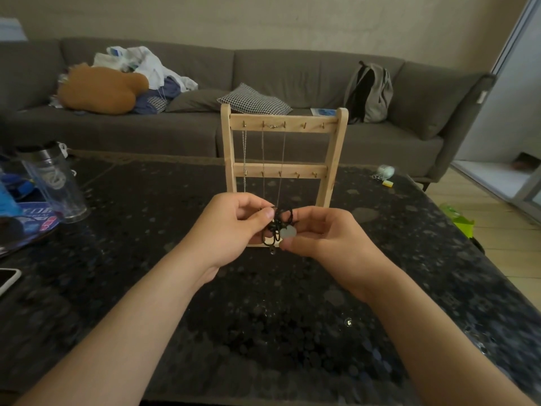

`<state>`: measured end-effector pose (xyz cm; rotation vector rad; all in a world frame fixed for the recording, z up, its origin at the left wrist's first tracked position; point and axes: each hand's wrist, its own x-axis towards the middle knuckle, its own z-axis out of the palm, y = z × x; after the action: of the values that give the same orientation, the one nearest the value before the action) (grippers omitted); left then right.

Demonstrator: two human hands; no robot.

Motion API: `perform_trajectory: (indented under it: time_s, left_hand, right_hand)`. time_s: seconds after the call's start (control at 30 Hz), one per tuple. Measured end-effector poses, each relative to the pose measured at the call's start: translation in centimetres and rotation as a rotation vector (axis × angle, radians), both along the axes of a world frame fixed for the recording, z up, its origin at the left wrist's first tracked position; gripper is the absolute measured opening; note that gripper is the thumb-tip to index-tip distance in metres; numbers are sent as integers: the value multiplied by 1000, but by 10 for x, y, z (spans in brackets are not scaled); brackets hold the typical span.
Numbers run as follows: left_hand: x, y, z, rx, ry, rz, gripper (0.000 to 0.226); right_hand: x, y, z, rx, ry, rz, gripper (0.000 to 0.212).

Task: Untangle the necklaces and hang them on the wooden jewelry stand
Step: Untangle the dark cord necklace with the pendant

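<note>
Left hand (231, 227): fingers curled, thumb and forefinger pinching the left side of a tangled black cord necklace (277, 221). Right hand (325, 234): fingers curled, pinching the right side of the same tangle, with a pale pendant (288, 231) lying against its fingertips. Both hands are raised above the table (263, 332), close together, with the knot between them. A small clasp dangles below the knot.

Just beyond the hands stands the wooden jewelry stand (333, 159), upright on the dark speckled table. Thin metal chains (263, 150) hang from hooks on the left part of its top rail, past the lower rail.

Left side of table: a clear bottle (55, 183); a phone (7, 278) at the near left edge. Far side: a grey sofa (292, 71) bearing a checked cushion (253, 99) and a grey backpack (370, 92).
</note>
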<state>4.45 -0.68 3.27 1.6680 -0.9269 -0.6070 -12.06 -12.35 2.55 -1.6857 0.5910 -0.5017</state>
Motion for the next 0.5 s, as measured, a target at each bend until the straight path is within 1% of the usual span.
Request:
perform_trajectory:
  time_s: [0.1, 0.17, 0.27, 0.33, 0.43, 0.5]
  left_hand:
    - [-2, 1, 2, -24, 130, 19, 11]
    - [-4, 0, 4, -40, 207, 37, 12]
    - [-6, 0, 5, -72, 349, 40, 19]
    - [-6, -1, 6, -72, 422, 24, 21]
    - [-5, -1, 4, -18, 426, -40, 18]
    - [-5, -1, 4, -1, 391, -98, 24]
  right_hand:
    - [0, 0, 0, -19, -8, -32, 34]
    - [0, 1, 1, -42, -16, -77, 28]
    - [1, 3, 2, -22, -74, -130, 18]
    - [2, 3, 3, -35, -78, -173, 15]
    - [2, 5, 4, -49, -57, -215, 15]
    - [2, 5, 3, -59, -50, -245, 13]
